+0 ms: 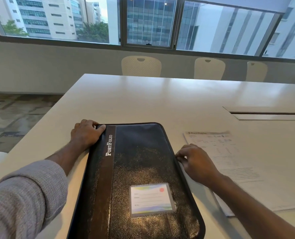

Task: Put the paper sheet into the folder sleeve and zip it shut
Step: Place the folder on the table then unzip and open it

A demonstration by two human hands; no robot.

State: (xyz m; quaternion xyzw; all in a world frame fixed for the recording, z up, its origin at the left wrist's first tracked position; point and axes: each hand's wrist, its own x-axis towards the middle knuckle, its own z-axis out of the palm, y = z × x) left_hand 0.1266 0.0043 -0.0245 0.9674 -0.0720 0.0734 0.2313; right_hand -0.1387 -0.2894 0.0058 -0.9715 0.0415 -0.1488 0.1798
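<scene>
A: Folder?

B: Black textured leather zip folder (139, 178), closed, flat on the white tabletop (143, 100) near the near edge, left of centre. Lies slightly slanted, far end tipped left. Brown vertical strip along its left side reads "PortFolio". Clear label window (151, 199) with a coloured card on the lower right of the cover.

A: Left hand?

B: Left hand (86, 133) sits palm down on the folder's far left corner, fingers curled over the corner edge, thumb lying across the top of the brown strip. Pressing, not lifting. Grey knit sleeve (25, 192) on that arm.

A: Right hand?

B: Right hand (195, 161) at the folder's right edge, about halfway along. Fingers bent, tips pinched at the zip seam. Too blurry to see a zipper pull, so cannot tell what it actually has hold of. Forearm bare.

A: Paper?

B: White printed paper sheet (238, 169) flat on the tabletop just right of the folder, outside it. Right wrist and forearm cross over its left part. Looks like more than one sheet at the near corner, cannot tell for sure.

A: Anything else?

B: Recessed cable slot (267, 113) in the tabletop toward the right edge. Three white plastic chairs (141, 66) along the far edge, windows behind.
</scene>
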